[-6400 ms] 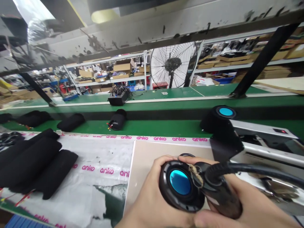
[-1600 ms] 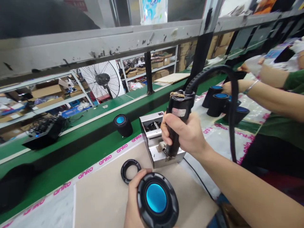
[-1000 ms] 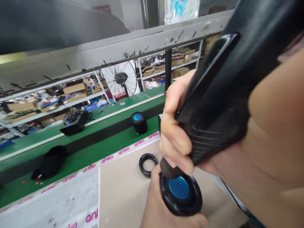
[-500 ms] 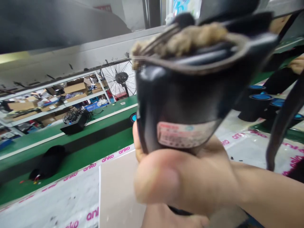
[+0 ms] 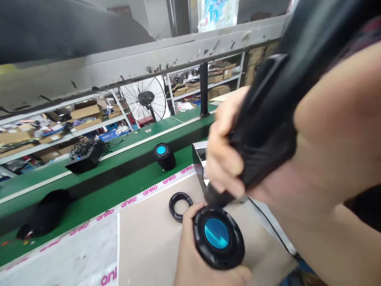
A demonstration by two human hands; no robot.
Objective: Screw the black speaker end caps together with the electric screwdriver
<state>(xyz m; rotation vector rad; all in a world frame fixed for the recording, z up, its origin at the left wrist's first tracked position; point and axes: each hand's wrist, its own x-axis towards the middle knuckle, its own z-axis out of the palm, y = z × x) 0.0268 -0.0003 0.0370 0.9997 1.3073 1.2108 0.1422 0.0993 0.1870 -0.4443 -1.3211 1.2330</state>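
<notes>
The left hand (image 5: 193, 254) grips a black speaker unit (image 5: 218, 237) with a blue centre, held just above the beige surface (image 5: 143, 246). The right hand (image 5: 226, 159) is closed around a black power screwdriver (image 5: 264, 123), its tip at the speaker's upper rim. A loose black ring (image 5: 180, 206) lies beside them.

On the desk (image 5: 149, 238), a ring (image 5: 180, 206) lies just behind the held speaker (image 5: 218, 237); another speaker (image 5: 164, 156) stands beyond the desk's far edge.

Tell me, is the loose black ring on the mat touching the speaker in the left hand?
Apart. The head view shows bare mat between the ring and the speaker; the left hand grips the speaker from below.
</notes>
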